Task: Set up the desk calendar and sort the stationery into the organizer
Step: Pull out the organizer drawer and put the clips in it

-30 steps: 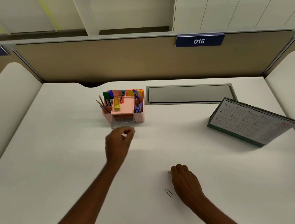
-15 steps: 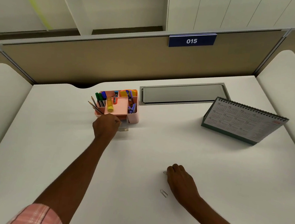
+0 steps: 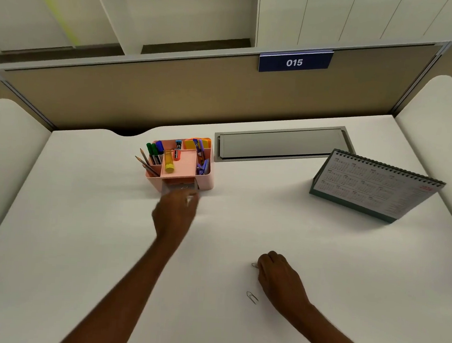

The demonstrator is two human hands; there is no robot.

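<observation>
A pink organizer (image 3: 208, 180) stands at the back middle of the white desk. It holds markers, pencils, a yellow glue stick, sticky notes and clips. Its small clear front drawer (image 3: 180, 188) is pulled out, with a faint clip shape inside. My left hand (image 3: 174, 213) is blurred just in front of the drawer, fingers curled, with a pale glint at the fingertips. My right hand (image 3: 278, 278) rests knuckles up on the near desk, fingertips closed on one end of a paper clip (image 3: 254, 265). A second paper clip (image 3: 252, 297) lies loose beside that hand. The desk calendar (image 3: 375, 187) stands upright at the right.
A grey cable-tray lid (image 3: 281, 144) is set into the desk behind the organizer. A tan partition (image 3: 198, 96) with a "015" sign closes off the back. Padded white side panels (image 3: 439, 120) flank the desk on both sides.
My left hand went forward to the organizer's drawer and has now drawn back a little toward me. My right hand stayed on the paper clip.
</observation>
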